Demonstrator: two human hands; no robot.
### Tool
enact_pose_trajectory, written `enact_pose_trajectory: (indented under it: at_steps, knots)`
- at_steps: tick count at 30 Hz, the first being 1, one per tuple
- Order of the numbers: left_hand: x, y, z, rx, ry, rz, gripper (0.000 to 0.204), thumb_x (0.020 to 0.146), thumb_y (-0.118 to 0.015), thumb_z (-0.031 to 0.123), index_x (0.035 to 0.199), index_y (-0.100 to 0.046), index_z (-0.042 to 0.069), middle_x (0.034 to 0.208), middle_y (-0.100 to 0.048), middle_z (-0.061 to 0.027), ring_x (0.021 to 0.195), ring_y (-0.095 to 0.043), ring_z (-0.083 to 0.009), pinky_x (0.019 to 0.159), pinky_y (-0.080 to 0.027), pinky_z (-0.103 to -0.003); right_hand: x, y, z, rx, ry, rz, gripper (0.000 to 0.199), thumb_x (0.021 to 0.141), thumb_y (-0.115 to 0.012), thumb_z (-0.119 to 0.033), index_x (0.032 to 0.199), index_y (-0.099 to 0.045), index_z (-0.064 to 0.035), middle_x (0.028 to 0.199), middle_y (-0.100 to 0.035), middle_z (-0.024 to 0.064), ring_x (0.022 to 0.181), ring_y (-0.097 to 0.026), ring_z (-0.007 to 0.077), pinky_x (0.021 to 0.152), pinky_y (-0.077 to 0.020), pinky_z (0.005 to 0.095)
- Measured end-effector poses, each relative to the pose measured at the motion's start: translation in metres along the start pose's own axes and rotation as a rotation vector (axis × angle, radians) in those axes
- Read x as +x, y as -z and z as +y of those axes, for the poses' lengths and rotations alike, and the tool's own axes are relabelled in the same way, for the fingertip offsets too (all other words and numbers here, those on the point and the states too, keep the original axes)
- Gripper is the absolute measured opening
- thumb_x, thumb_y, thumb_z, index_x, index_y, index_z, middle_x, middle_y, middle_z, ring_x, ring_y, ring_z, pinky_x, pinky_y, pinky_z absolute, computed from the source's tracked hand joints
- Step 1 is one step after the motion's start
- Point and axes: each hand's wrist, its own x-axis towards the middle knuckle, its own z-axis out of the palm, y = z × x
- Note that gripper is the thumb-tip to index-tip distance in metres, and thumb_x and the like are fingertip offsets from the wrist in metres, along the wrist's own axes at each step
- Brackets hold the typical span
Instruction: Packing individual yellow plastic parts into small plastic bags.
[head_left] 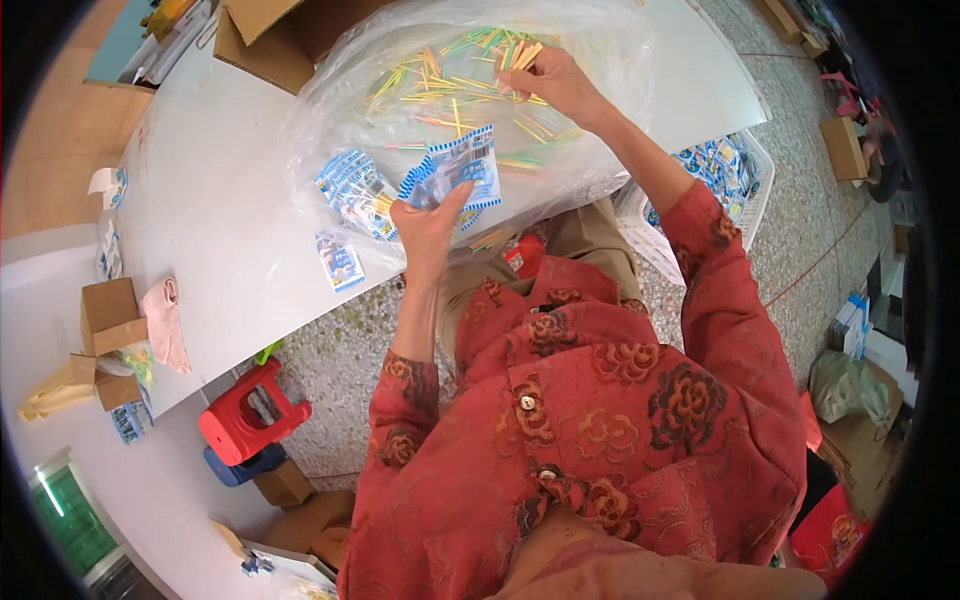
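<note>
My left hand [428,225] grips blue-and-white printed packets [468,172] at the table's near edge, its thumb lying over one of them. Just left of it more packets [355,190] of the same kind are bunched together, and a few yellow sticks show beside my fingers. My right hand [553,85] is farther off, its fingers closed round a small bundle of thin yellow sticks [524,56]. Under that hand, many thin yellow, green and pink sticks [430,85] lie scattered on a sheet of clear plastic [350,115]. A single packet [340,262] lies at the table edge.
The white table [200,200] carries an open cardboard box [265,45] at the back and a pink cloth [161,310] at the left. Beside my right arm a white basket [765,185] holds many packets. A red plastic stool [245,415] stands on the floor at left.
</note>
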Motion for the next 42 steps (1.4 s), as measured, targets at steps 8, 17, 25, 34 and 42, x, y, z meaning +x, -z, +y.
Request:
enact_pose_trajectory:
  at_steps: [8, 17, 25, 34, 42]
  knots:
    - [0.01, -0.009, -0.01, -0.041, 0.001, -0.032, 0.022, 0.07, -0.07, 0.003, 0.091, -0.063, -0.001, 0.078, -0.063, -0.0028, 0.061, -0.055, -0.0069, 0.054, -0.044, -0.02, -0.014, 0.006, -0.031, 0.281, -0.012, -0.146, 0.014, 0.085, -0.057, -0.017, 0.089, -0.06, -0.0041, 0.074, -0.055, -0.0021, 0.061, -0.045, 0.005, 0.056, -0.0382, 0.0196]
    - [0.017, 0.003, -0.031, -0.205, 0.144, 0.039, 0.026, 0.071, -0.068, 0.002, 0.097, -0.061, 0.003, 0.087, -0.064, -0.0033, 0.072, -0.06, -0.0088, 0.057, -0.047, -0.022, 0.002, 0.007, 0.029, -0.114, -0.112, -0.114, 0.017, 0.081, -0.058, -0.018, 0.087, -0.058, -0.0023, 0.067, -0.053, 0.0019, 0.06, -0.047, 0.0085, 0.055, -0.0397, 0.0235]
    - [0.015, 0.009, -0.034, -0.255, 0.236, -0.043, 0.028, 0.076, -0.063, 0.003, 0.104, -0.058, 0.004, 0.093, -0.064, -0.0041, 0.08, -0.061, -0.0124, 0.07, -0.05, -0.027, -0.001, -0.005, 0.069, -0.671, -0.088, -0.103, 0.026, 0.075, -0.057, -0.013, 0.1, -0.053, -0.0034, 0.078, -0.06, 0.0157, 0.075, -0.059, 0.0319, 0.066, -0.0449, 0.0397]
    - [0.013, 0.002, -0.025, -0.13, 0.202, -0.171, 0.025, 0.075, -0.064, 0.004, 0.1, -0.059, 0.001, 0.09, -0.064, -0.0046, 0.076, -0.061, -0.0103, 0.067, -0.049, -0.025, -0.007, -0.023, -0.013, -0.305, 0.204, -0.131, 0.02, 0.081, -0.06, -0.023, 0.09, -0.058, -0.0055, 0.067, -0.057, 0.0065, 0.062, -0.055, 0.0183, 0.058, -0.0425, 0.0299]
    - [0.008, 0.001, -0.018, -0.092, 0.181, -0.16, 0.024, 0.075, -0.066, 0.004, 0.098, -0.061, 0.0, 0.088, -0.064, -0.0044, 0.074, -0.06, -0.0095, 0.067, -0.049, -0.024, -0.015, -0.029, -0.038, -0.31, 0.188, -0.363, 0.02, 0.08, -0.059, -0.02, 0.073, -0.056, -0.0018, 0.059, -0.05, 0.0058, 0.054, -0.041, 0.0126, 0.051, -0.0348, 0.0276]
